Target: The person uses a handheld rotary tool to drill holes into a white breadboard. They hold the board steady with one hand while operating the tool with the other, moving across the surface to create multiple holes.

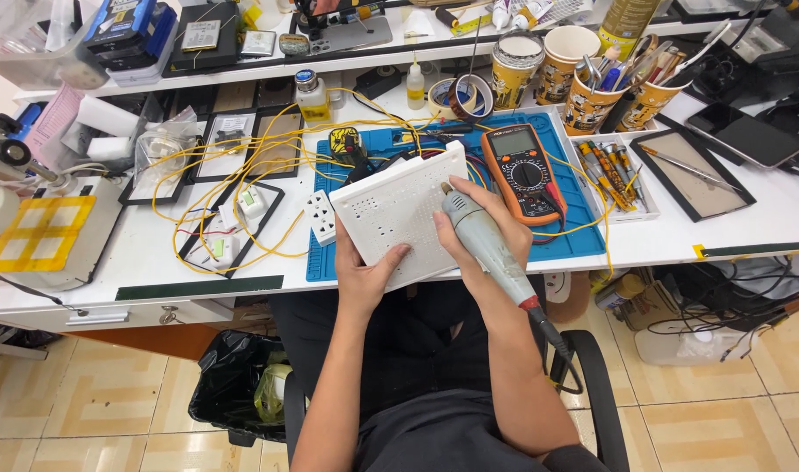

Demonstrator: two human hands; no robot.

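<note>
My left hand (364, 278) holds the white plastic panel (401, 210) from below, with my fingers closed on its near edge. The panel is tilted up over the front of the blue mat (583, 236), just above my lap. My right hand (482, 236) is wrapped tight around the grey rotary tool (489, 249). Its tip touches the panel near the right edge, and its black cord runs down past my arm.

At the back right of the table stand four paper cups. Two yellow patterned cups (515, 59) look like they have nothing showing inside, and the other two cups (592, 100) are stuffed with tweezers, pens and small tools. A white tray (611, 179) beside the mat holds screwdrivers lying in a row. A small glass bottle (312, 94) with a blue cap and a thin white squeeze bottle (415, 83) stand behind the mat. A clear plastic bag (162, 144) lies to the left, near yellow wires (242, 188).

An orange meter (526, 173) lies on the mat. On the back shelf sit blue boxes (133, 31). A yellow square sheet (37, 232) lies at the far left. Under the table is a bin with a black bag (238, 389).
</note>
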